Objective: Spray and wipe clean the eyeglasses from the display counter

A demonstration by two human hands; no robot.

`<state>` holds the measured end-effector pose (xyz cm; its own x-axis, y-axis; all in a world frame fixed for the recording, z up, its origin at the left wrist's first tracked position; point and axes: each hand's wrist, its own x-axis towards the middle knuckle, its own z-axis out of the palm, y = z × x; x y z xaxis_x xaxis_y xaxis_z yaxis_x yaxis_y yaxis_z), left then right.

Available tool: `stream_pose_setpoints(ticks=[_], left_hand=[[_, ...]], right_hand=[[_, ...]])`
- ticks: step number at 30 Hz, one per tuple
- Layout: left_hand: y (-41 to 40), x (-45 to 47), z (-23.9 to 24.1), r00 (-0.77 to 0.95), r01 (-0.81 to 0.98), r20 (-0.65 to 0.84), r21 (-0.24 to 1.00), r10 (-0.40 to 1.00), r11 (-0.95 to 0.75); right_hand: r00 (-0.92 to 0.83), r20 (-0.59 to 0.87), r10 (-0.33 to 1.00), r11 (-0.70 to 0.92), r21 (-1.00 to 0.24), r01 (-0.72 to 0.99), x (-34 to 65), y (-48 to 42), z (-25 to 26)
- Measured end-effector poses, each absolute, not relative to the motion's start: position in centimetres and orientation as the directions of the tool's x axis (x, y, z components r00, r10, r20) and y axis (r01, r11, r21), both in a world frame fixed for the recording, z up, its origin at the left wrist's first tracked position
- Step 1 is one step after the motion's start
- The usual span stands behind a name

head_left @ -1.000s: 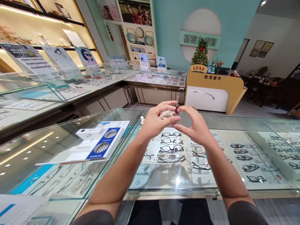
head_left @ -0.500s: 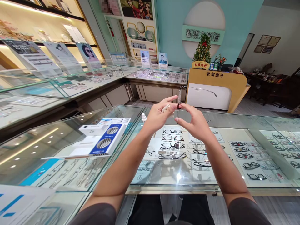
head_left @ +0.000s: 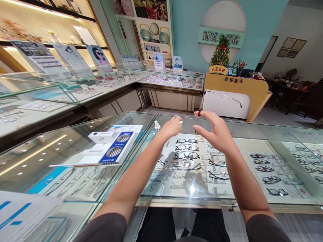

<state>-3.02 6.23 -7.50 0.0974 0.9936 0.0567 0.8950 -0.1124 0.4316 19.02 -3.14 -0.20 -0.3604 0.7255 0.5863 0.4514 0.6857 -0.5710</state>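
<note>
right hand (head_left: 214, 130): center of frame, grip pinching eyeglasses (head_left: 202, 102) above the counter (head_left: 176, 188); one temple points right | left hand (head_left: 171, 128): center; grip curled round a small white item (head_left: 181, 123), mostly hidden | white bottle (head_left: 157, 126): beside left hand; black spectacles (head_left: 186, 155): lower center

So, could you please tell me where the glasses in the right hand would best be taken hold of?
Probably a light pinch on the glasses at the front's upper end, coming from the left: the front stands nearly upright, the right hand holds it lower down, and one thin temple juts away to the right, where pulling might bend it.
</note>
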Motion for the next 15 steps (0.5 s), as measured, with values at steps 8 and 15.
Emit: stream_pose_setpoints(ticks=[8,15], left_hand=[[6.7,-3.3,-8.2,0.055,0.942,-0.002,0.331,0.998,-0.052],[5.9,-6.3,-5.4,-0.15,0.944,0.227,0.322,0.962,0.071]], right_hand=[[-0.37,0.587,0.72,0.692,-0.575,0.436,19.1,-3.4,0.1],[-0.332,0.599,0.729,0.682,-0.592,0.431,19.5,-3.5,0.2]])
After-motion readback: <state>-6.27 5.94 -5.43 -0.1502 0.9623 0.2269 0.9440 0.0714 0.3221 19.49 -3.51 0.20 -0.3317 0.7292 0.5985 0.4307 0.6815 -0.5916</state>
